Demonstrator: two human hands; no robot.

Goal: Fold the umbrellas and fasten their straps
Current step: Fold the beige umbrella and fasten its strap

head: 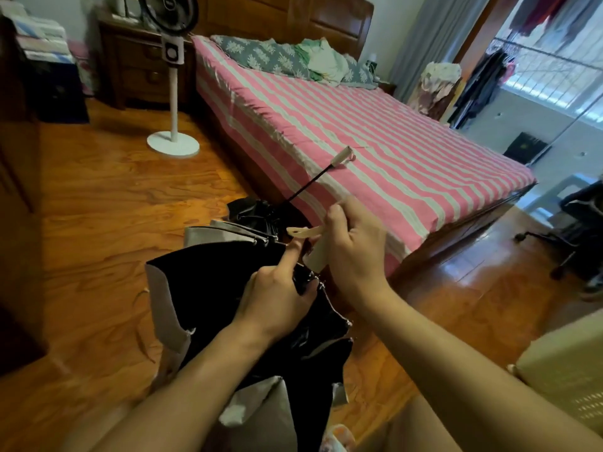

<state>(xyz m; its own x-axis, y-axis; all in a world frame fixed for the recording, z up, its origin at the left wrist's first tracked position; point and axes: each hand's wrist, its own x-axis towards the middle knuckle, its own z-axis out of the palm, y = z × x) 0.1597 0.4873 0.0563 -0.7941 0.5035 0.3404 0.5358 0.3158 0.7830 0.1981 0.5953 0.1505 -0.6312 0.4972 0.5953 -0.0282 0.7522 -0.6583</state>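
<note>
- umbrella held low over the wooden floor, just in front of the bed; black inner side up, pale outer cloth showing at the panel edges.
- canopy collapsed but loose: panels hang in uneven flaps, not rolled or gathered tight.
- shaft looks extended, not telescoped in; its cream handle points toward the bed and sits over the mattress edge.
- left hand grips bunched black cloth near the ribs, fingers curled in, index finger stretched up toward the strap.
- right hand pinches the cream strap, fingers curled round it; the free tab end sticks out to the left.
- strap not wrapped round the canopy, not fastened.
- judged progress: early-middle on this umbrella. closed, strap found. left: smooth and twist the panels, wrap and fasten the strap, probably push the shaft in.
- no other umbrella in view; cannot tell how many remain.
</note>
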